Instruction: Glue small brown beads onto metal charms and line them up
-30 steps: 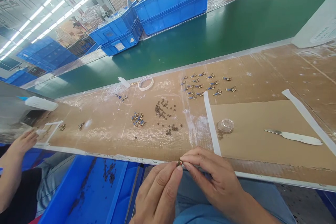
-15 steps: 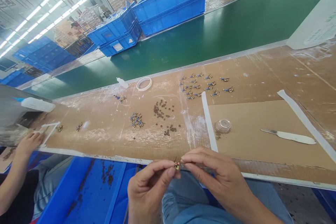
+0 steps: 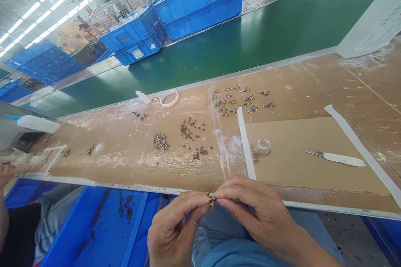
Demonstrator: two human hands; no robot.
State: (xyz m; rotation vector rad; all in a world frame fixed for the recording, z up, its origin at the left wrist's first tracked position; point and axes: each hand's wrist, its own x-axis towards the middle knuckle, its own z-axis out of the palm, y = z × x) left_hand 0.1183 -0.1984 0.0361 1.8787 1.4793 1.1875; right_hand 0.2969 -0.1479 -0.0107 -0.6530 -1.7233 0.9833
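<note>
My left hand [image 3: 175, 227] and my right hand [image 3: 253, 212] meet fingertip to fingertip just below the bench's near edge. Together they pinch one tiny brass-coloured part [image 3: 212, 198] with a red and dark tip. Up on the cardboard-covered bench [image 3: 131, 162] lie a scatter of small dark round pieces [image 3: 191, 130], a little heap of blue-and-brass parts [image 3: 159, 142], and rows of finished blue-and-brass parts [image 3: 239, 99] farther back. None of these is touched by either hand.
A clear shallow dish [image 3: 262, 147] and a white-handled knife [image 3: 336, 158] lie at the right. A tape roll [image 3: 169, 98] and small white bottle [image 3: 142, 96] sit by the green conveyor [image 3: 250, 37]. Blue bins [image 3: 103, 229] stand under the bench. Another person's arm [image 3: 4, 200] shows at left.
My hands have stayed together on the small part, shifting slightly lower and left. The other person's hand at the left has drawn back from the bench toward the frame edge.
</note>
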